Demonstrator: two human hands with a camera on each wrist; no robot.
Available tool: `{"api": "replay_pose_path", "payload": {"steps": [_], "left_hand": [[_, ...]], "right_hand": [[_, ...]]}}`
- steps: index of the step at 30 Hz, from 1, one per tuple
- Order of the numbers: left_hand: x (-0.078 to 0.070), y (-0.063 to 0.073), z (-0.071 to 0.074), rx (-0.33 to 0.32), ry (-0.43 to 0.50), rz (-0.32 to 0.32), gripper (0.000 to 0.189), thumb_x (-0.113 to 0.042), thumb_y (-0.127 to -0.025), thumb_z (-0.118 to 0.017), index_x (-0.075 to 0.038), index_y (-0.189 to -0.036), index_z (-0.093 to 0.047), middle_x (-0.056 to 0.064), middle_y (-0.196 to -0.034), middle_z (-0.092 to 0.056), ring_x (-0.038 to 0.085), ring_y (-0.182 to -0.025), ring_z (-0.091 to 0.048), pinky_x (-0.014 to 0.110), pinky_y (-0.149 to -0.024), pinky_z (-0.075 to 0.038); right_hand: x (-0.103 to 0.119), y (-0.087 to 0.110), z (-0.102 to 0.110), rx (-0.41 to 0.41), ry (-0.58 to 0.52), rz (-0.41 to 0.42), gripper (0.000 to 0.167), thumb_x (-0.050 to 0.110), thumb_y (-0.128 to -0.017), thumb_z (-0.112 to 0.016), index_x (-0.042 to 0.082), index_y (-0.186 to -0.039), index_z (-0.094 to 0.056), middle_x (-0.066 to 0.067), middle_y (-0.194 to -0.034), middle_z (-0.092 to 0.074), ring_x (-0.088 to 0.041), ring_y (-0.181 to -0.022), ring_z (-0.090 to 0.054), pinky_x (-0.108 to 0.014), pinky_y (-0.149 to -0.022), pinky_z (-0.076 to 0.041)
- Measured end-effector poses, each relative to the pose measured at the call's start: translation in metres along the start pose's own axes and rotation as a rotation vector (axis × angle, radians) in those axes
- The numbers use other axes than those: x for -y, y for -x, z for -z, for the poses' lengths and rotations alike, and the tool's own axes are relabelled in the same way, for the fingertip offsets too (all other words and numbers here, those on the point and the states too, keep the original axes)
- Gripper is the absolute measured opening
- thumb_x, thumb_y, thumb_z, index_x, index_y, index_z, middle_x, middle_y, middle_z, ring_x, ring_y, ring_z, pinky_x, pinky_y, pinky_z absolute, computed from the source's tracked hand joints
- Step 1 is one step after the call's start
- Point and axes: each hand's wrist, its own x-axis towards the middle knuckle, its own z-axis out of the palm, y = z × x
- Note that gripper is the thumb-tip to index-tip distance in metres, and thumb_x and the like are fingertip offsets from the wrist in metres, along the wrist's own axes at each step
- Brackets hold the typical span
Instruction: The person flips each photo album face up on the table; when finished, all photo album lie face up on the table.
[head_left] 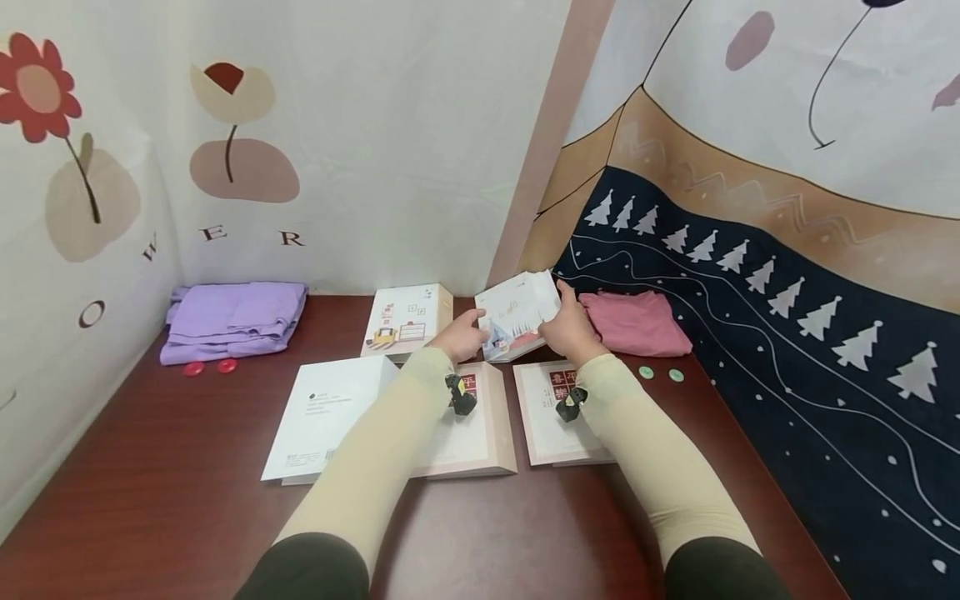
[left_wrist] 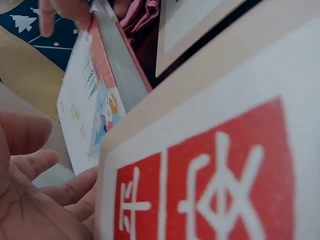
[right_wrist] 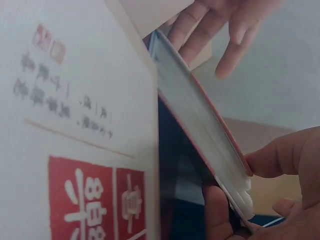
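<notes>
while the right hand (head_left: 570, 332) pinches the illustrated white book (head_left: 516, 305) by its right edge, near the far edge of the table (head_left: 517, 533), the left hand (head_left: 459, 337), fingers spread, flanks the book's left side, contact i cannot tell; the long axis apparently slants away between them.

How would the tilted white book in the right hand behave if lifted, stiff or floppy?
The tilted white book would probably feel fairly stiff: its cover looks nearly flat. Its thick page block suggests some weight. The right hand pinches one end, so the other may dip.
</notes>
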Motion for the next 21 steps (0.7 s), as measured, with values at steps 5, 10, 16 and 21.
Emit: {"api": "replay_pose_path", "payload": {"steps": [5,10,16,21], "left_hand": [[0.002,0.000,0.000,-0.031,-0.017,0.005,0.063,-0.018,-0.109,-0.050,-0.008,-0.167,-0.026,0.021,-0.160,-0.043,0.031,-0.133,-0.053,0.043,-0.111,-0.048],[0.003,0.002,0.001,-0.039,0.043,-0.002,0.064,-0.017,-0.110,-0.051,-0.009,-0.167,-0.025,0.021,-0.167,-0.036,0.035,-0.142,-0.050,0.047,-0.116,-0.046],[0.006,0.007,0.001,-0.020,0.116,-0.008,0.063,-0.016,-0.110,-0.053,-0.007,-0.167,-0.026,0.026,-0.162,-0.040,0.039,-0.139,-0.055,0.047,-0.115,-0.048],[0.007,0.008,0.003,-0.007,0.143,-0.023,0.063,-0.014,-0.110,-0.052,-0.004,-0.166,-0.025,0.028,-0.162,-0.039,0.041,-0.141,-0.053,0.048,-0.116,-0.047]], "right_hand": [[-0.010,-0.007,0.000,0.060,-0.067,-0.094,0.100,-0.010,-0.079,-0.063,0.005,-0.167,-0.018,-0.026,-0.166,-0.035,-0.033,-0.137,-0.044,-0.045,-0.110,-0.044],[-0.018,-0.013,0.001,0.140,-0.042,-0.191,0.101,-0.007,-0.079,-0.067,0.004,-0.167,-0.020,-0.025,-0.165,-0.036,-0.035,-0.126,-0.048,-0.043,-0.096,-0.048],[-0.020,-0.015,0.001,0.263,0.003,-0.274,0.094,0.009,-0.090,-0.074,0.005,-0.168,-0.020,-0.021,-0.170,-0.030,-0.033,-0.140,-0.040,-0.047,-0.117,-0.041],[-0.016,-0.015,0.000,0.271,0.037,-0.249,0.089,0.022,-0.094,-0.076,0.002,-0.165,-0.026,-0.022,-0.163,-0.041,-0.035,-0.135,-0.047,-0.051,-0.113,-0.045]]}}
